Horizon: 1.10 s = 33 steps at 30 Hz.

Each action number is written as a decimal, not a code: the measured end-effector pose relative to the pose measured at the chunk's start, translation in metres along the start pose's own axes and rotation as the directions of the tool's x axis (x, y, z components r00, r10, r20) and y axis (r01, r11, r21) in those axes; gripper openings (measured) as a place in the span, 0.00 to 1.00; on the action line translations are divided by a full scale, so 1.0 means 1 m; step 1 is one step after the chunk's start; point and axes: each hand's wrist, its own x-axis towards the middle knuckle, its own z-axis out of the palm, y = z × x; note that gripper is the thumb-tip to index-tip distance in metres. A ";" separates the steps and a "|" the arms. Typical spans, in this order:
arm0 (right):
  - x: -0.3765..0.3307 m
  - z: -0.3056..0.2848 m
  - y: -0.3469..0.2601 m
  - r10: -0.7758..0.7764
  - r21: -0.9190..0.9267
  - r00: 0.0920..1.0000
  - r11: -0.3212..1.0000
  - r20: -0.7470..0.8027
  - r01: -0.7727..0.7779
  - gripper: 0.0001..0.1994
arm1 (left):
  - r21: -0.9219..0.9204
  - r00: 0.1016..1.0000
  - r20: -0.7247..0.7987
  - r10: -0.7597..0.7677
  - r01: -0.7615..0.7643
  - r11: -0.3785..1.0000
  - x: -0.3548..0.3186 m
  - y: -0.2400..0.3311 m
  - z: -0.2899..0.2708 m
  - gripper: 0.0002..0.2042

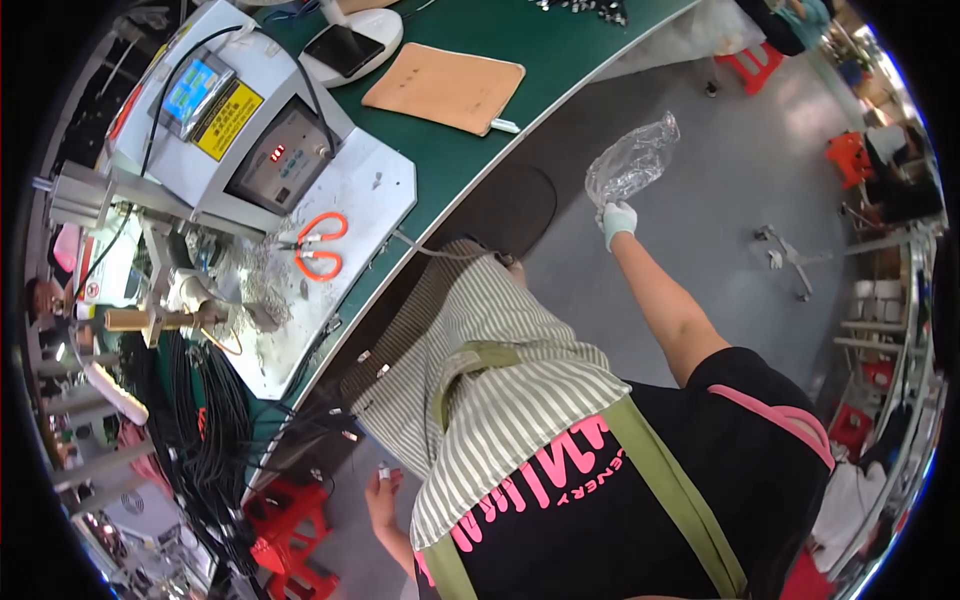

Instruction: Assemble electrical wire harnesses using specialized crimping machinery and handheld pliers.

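My right hand (619, 222), in a white glove, is stretched out to the right over the grey floor. Its fingers are closed on the gathered end of a crumpled clear plastic bag (634, 162), which spreads out beyond them. Down by my left side hangs my left hand (383, 496), beside the striped apron (510, 420) I wear. Its fingers are apart, with a white cover on one fingertip and no held thing visible. Nearest to it are the dark cables (205, 410) hanging at the bench edge.
Left on the green bench (450, 160) stands a grey machine (250, 120) with a lit display. Orange-handled scissors (322, 247) lie on its metal plate; a tan notebook (445, 88) lies farther back. Red stools (290, 530) stand lower left, a wheeled chair base (788, 262) at right.
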 end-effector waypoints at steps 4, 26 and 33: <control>-0.003 0.023 -0.012 -0.152 -0.059 0.988 0.986 0.034 0.154 0.12 | 0.213 0.975 0.081 0.205 -0.218 0.952 -0.055 0.044 -0.004 0.14; -0.065 0.128 -0.303 -0.603 -0.245 -0.240 -0.609 0.761 0.754 0.07 | 0.218 0.936 0.098 0.338 -0.352 0.910 -0.124 0.149 0.063 0.15; -0.070 0.217 -0.341 -0.083 -0.152 0.132 -0.691 0.988 0.707 0.11 | 0.231 0.634 -0.143 0.760 -0.725 0.648 -0.257 0.285 0.055 0.20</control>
